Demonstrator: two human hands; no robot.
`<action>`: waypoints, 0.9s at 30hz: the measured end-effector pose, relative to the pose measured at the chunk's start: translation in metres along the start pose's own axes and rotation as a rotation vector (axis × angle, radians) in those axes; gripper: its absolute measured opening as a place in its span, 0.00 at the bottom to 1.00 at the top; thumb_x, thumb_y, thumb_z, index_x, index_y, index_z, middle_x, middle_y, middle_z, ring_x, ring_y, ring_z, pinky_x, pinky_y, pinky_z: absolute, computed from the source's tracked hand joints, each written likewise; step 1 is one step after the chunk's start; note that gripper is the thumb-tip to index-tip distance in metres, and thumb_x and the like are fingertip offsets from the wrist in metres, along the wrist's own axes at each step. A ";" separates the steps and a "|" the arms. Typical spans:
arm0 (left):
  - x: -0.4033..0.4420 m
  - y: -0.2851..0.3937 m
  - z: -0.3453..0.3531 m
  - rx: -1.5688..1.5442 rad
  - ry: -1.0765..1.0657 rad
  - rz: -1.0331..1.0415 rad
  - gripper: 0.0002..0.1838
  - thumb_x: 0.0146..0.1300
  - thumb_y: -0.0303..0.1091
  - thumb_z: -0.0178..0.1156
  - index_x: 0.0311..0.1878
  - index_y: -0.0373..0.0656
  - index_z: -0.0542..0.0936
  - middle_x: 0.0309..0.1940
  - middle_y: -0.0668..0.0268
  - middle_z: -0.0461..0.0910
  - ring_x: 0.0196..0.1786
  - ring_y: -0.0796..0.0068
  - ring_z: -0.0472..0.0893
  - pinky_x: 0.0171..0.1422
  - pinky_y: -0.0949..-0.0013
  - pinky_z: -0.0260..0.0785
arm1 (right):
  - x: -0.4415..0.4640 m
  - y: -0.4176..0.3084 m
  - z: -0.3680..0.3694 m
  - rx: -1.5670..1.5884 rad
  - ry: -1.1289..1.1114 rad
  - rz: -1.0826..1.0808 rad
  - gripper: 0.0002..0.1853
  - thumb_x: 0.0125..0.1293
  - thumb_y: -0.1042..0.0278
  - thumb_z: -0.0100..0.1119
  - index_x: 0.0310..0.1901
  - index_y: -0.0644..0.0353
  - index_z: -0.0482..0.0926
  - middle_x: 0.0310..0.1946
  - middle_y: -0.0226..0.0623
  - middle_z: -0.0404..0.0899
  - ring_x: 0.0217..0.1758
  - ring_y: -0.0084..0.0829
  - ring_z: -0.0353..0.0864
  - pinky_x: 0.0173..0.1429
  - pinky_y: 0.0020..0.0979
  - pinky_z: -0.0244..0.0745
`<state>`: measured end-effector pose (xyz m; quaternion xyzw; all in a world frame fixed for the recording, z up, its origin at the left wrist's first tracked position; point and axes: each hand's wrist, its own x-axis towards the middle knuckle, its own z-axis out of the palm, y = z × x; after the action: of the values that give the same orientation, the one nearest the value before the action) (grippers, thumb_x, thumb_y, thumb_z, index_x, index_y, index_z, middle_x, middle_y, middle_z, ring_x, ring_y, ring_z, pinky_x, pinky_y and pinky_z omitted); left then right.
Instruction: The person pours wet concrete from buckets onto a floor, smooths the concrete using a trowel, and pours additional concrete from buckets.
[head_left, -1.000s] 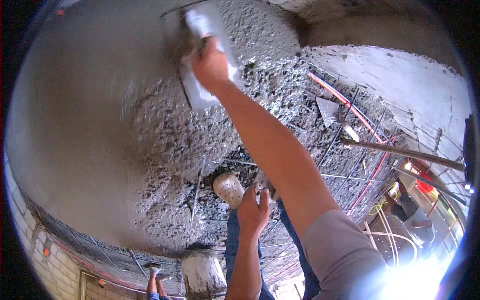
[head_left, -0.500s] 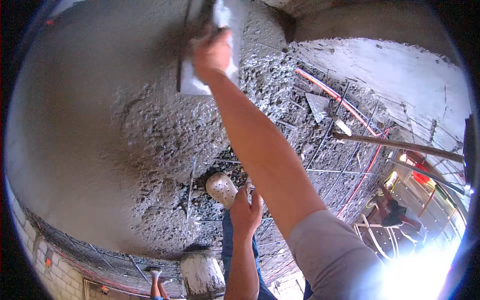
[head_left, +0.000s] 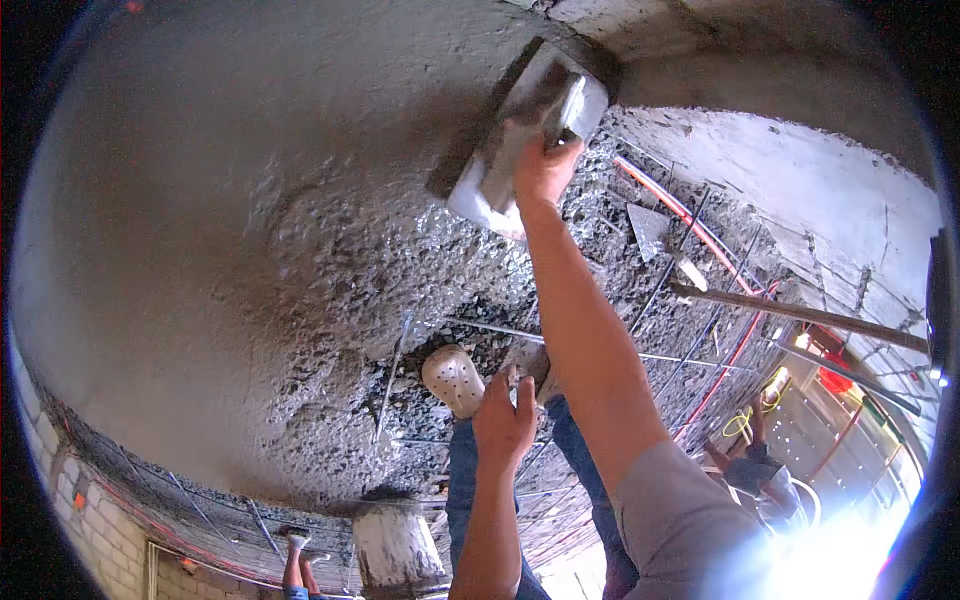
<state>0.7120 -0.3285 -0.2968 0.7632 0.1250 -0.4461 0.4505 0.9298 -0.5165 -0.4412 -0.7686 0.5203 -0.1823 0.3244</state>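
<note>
A building site, with wet concrete (head_left: pixel 150 260), bare steel rods (head_left: pixel 490 327) and an unplastered block wall (head_left: pixel 108 530).

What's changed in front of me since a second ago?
Your right hand has carried the rectangular trowel rightward in the view across the wet concrete, closer to the pale wall, and turned it so its top leans right. Nothing was picked up or released. Your left hand stays low by the perforated shoe; the pointed trowel lies where it was.
</note>
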 end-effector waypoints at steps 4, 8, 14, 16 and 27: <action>0.001 -0.005 0.000 0.006 0.006 0.016 0.22 0.65 0.43 0.50 0.52 0.33 0.73 0.46 0.44 0.77 0.51 0.47 0.76 0.56 0.55 0.67 | 0.014 -0.010 0.023 0.059 -0.010 -0.005 0.26 0.59 0.58 0.55 0.52 0.62 0.58 0.43 0.67 0.74 0.47 0.66 0.73 0.51 0.53 0.69; -0.001 0.002 -0.003 0.007 -0.018 0.021 0.22 0.65 0.42 0.51 0.52 0.33 0.73 0.47 0.44 0.77 0.51 0.47 0.76 0.56 0.55 0.67 | 0.015 -0.045 0.039 0.077 -0.073 0.030 0.25 0.60 0.58 0.54 0.51 0.64 0.59 0.40 0.65 0.75 0.45 0.64 0.74 0.50 0.51 0.70; -0.001 0.005 -0.007 0.037 -0.018 0.049 0.21 0.65 0.42 0.51 0.52 0.33 0.73 0.46 0.45 0.77 0.50 0.47 0.77 0.55 0.55 0.68 | -0.028 -0.093 0.063 0.119 -0.376 -0.062 0.24 0.60 0.59 0.54 0.51 0.63 0.58 0.34 0.62 0.77 0.39 0.64 0.76 0.44 0.52 0.72; 0.000 0.011 -0.011 0.136 -0.033 0.048 0.20 0.65 0.42 0.51 0.50 0.34 0.74 0.45 0.45 0.77 0.50 0.47 0.77 0.54 0.55 0.68 | -0.045 -0.088 0.085 0.077 -0.427 -0.189 0.21 0.60 0.60 0.54 0.50 0.61 0.63 0.29 0.61 0.78 0.36 0.61 0.78 0.40 0.52 0.72; 0.000 0.010 -0.013 0.087 -0.028 -0.014 0.21 0.66 0.42 0.51 0.54 0.34 0.72 0.47 0.46 0.77 0.51 0.49 0.77 0.55 0.56 0.69 | 0.017 -0.105 0.053 -0.170 -0.718 -0.887 0.20 0.59 0.49 0.57 0.47 0.52 0.75 0.33 0.49 0.80 0.37 0.53 0.79 0.41 0.47 0.75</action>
<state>0.7251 -0.3238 -0.2886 0.7749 0.1044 -0.4647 0.4155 1.0402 -0.4897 -0.4081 -0.9504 0.0184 0.0137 0.3101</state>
